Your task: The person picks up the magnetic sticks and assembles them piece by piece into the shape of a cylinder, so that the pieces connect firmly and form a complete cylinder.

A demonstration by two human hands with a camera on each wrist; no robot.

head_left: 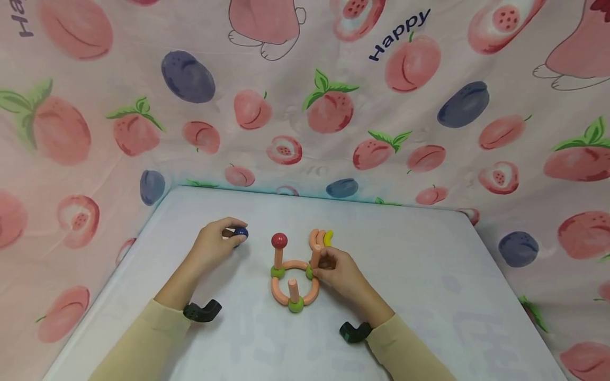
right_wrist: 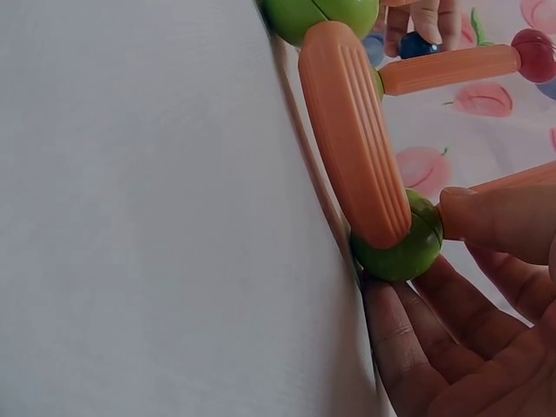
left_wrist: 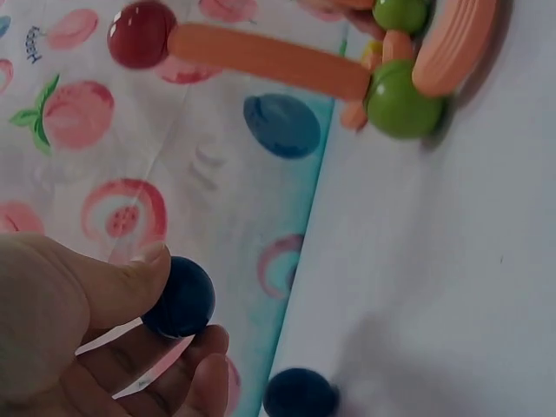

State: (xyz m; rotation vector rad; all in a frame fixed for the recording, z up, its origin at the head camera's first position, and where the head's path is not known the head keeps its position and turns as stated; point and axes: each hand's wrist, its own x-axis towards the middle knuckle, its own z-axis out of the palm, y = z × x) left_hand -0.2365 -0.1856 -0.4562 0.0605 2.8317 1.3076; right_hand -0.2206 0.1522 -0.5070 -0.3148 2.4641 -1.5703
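Item 1, step in hand: judged to be steadying or seating the right stick (head_left: 316, 254) on its green ball (head_left: 310, 272), at the right corner of a ring (head_left: 294, 264) of curved sticks lying on the desk (head_left: 429, 307); best done with light pressure low at the joint, along the line of the stick, without dragging the ring sideways

Item 2, blue ball (left_wrist: 180, 297): held left of the ring, apart from every stick; if fitted to a bare stick top, best lowered from straight above, its stick braced from below; smooth, so likely to roll if let slip

Item 3, second blue ball (left_wrist: 300, 395): on the desk, just beside the left hand; best given room, as a knock could set it rolling

Item 4, model for the fit: left stick, upright, with a red ball (head_left: 279, 240) on top; front stick (head_left: 293, 290), bare at the top

Item 5, left hand (head_left: 216, 241): thumb and fingers clamped on the blue ball; forearm reaching in from the lower left, hand raised off the desk, fingertips toward the ring

Item 6, right hand (head_left: 343, 272): thumb and fingers clamped about the foot of the right stick, fingers also touching the green ball; forearm slanting in from the lower right
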